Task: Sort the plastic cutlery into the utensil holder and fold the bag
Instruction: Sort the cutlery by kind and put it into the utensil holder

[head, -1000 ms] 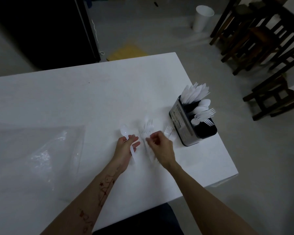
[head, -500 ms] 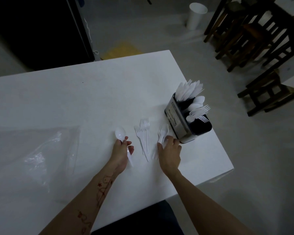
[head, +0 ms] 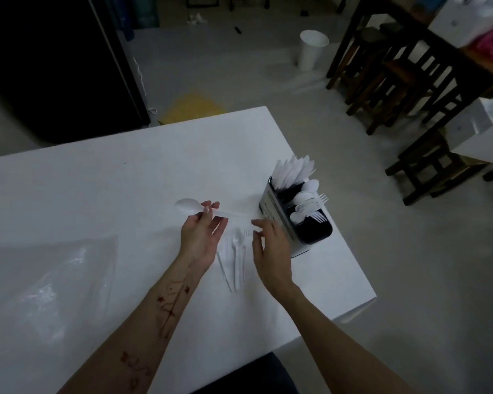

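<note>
Forks (head: 236, 257) lie on the white table (head: 97, 194) between both hands, beside the black utensil holder (head: 296, 223); the clear bag (head: 49, 280) sits far left. Since half a second ago, the left hand (head: 201, 237) has lifted its pinched spoon (head: 188, 206) sideways, while the right hand (head: 271, 251), fingers relaxed and empty, has left the forks.

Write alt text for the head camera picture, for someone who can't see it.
A person's left hand holds a white plastic spoon above a white table, while the right hand reaches with relaxed fingers over loose forks. A black utensil holder with cutlery stands at right; a clear plastic bag lies at left.
</note>
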`<state>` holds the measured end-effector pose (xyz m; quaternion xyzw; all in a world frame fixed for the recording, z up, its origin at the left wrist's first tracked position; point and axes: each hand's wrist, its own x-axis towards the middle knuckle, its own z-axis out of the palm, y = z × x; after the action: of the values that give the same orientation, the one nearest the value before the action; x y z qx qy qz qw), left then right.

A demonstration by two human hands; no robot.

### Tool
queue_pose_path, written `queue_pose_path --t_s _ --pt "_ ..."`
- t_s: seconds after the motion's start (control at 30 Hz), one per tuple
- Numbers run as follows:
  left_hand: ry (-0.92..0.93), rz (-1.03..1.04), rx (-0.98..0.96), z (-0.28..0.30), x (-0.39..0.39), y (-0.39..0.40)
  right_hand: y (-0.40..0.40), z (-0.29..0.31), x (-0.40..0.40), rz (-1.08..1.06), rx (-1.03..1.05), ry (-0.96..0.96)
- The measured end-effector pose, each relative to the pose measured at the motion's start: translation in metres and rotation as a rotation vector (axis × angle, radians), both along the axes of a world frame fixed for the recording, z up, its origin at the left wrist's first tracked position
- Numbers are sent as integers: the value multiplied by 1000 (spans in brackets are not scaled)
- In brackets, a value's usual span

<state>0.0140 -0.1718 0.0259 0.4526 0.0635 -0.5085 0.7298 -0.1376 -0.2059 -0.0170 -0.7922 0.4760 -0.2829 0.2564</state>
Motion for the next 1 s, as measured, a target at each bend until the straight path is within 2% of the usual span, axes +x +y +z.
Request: queue_pose_path --t_s 0.07,0.13,0.27,0.33,0.43,0.47,0.53,0.6,0.67,0.77,0.8,0.93,1.0 --pt "104 54 -63 13 -12 -28 -19 25 -8 -5 -93 -148" --pt "86 52 -101 23 -28 -52 -34 49 -19 -38 -112 -304" --pt "-194 -17 -96 27 -63 -83 -59 63 -39 -173 -38 -429" --pt "-459 -88 2 21 -77 -91 -69 60 -47 -198 -30 -418" --pt "-1174 -261 347 7 -91 -96 -79 58 -54 -166 -139 -333" --pt "-1359 -297 407 4 -94 -95 -82 57 -55 -133 -178 -294" --pt "-1598 -370 402 -1 -99 -91 -87 54 -54 -44 -220 -201" --pt "-1731 -478 353 -11 -99 -86 -90 48 -54 24 -232 -99" --pt "-1745 -562 284 -21 -97 -80 -91 40 -55 46 -204 -53" --pt "-1471 -575 170 -24 -88 -64 -88 37 -50 46 -184 -94" --pt "-1433 -544 153 -25 -83 -55 -86 40 -45 53 -211 -132" --pt "-1459 -359 280 -39 -57 -9 -63 47 -18 197 -295 -280" --pt "-1388 -289 393 -50 -43 14 -39 33 -7 314 -222 -195"
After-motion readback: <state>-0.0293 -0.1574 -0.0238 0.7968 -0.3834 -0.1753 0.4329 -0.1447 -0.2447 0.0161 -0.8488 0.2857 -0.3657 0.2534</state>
